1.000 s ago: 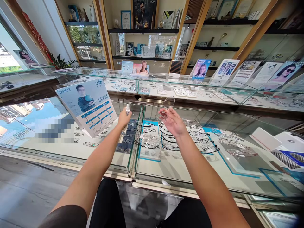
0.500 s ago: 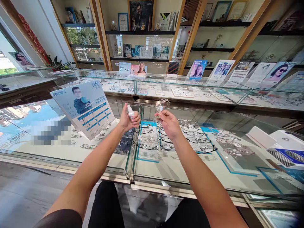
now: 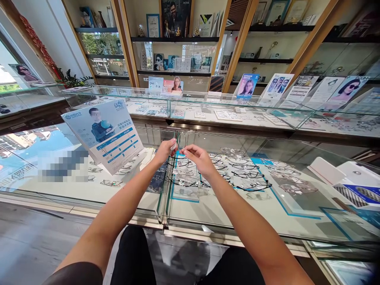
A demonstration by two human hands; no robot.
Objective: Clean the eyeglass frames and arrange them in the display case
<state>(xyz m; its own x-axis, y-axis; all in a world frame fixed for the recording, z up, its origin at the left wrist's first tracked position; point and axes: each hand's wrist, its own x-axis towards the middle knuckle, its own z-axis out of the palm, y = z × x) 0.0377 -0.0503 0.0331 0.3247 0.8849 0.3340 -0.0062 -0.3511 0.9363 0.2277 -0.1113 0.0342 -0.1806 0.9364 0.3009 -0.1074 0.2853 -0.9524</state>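
Spectacles [image 3: 182, 140]: held up between the hands, above the seam where 2 glass cases meet. Lens side is stood upright over the fingertips; thin rim, see-through lenses, much of the outline lost against the glass behind.

Right hand [image 3: 200, 158]: narrow pinch, thumb and fingertips closed on the lower part of the spectacles. Left hand [image 3: 165, 152]: wrapped around a small white bottle [image 3: 173, 148], mostly covered by the fingers. The 2 hands are just beside each other; whether bottle and rim are touching can't be told from this angle.

Step in hand, as judged: bottle and spectacles being kept together at close range, with the lens likely being presented to the bottle. For the next move, a steady pinch on the rim is called for, bottle top turned to the lens and not to the fingers, light force only. Bending of the thin rim is judged the main risk.

Below: glass display counter [image 3: 190, 215], with rows of eyeglass frames [image 3: 246, 174] laid inside. Left: printed board [image 3: 103, 130], propped at a tilt. Far right: white case [image 3: 356, 175], lid raised. Behind: rear counter [image 3: 208, 126], posters [image 3: 248, 85] stood along it.
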